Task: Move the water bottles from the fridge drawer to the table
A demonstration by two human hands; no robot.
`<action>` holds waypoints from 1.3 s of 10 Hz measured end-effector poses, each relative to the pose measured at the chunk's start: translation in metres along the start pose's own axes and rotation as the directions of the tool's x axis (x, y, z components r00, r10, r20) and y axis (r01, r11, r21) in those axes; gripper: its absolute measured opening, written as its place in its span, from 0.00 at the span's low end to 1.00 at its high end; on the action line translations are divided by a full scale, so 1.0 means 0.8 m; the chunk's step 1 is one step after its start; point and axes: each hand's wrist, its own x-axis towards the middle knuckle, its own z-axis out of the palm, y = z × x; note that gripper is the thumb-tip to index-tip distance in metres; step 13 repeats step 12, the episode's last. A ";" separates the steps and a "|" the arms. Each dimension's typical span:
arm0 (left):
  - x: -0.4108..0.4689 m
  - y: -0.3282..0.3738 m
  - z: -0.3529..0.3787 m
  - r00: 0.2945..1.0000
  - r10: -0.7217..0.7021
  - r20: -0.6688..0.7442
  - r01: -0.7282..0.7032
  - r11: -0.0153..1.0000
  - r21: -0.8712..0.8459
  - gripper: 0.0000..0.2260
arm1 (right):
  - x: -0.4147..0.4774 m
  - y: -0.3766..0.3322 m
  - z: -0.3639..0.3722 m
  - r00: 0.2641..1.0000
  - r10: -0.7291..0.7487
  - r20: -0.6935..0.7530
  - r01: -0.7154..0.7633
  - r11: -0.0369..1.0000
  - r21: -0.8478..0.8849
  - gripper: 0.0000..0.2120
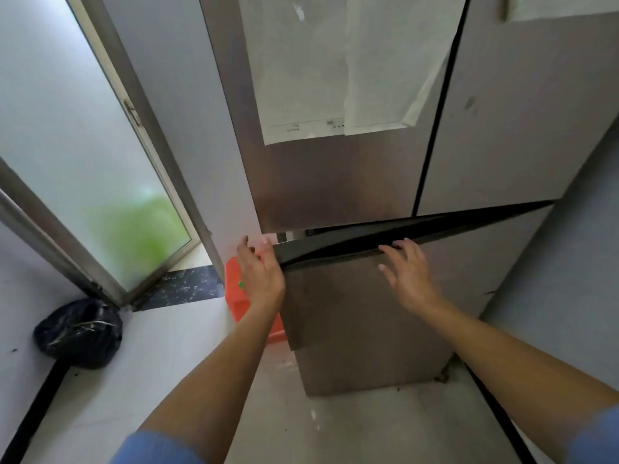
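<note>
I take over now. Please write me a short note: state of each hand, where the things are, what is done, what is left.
Left hand: open, at the left corner of the fridge drawer.
Right hand: open, fingers on the drawer's top edge.
Drawer stands ajar, a narrow gap only.
No bottles and no table in view.
Done: nothing visibly moved.
Left: pull the drawer out, carry the bottles to the table.

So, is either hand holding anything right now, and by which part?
Nothing is gripped. The right hand lays straight fingers on the top edge of the fridge drawer; the left hand is open at its left corner.
</note>
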 end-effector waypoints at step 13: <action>0.047 0.041 0.027 0.998 0.003 0.059 -0.028 0.903 0.429 0.24 | 0.072 -0.028 -0.139 0.997 -0.076 0.009 0.071 0.956 0.285 0.19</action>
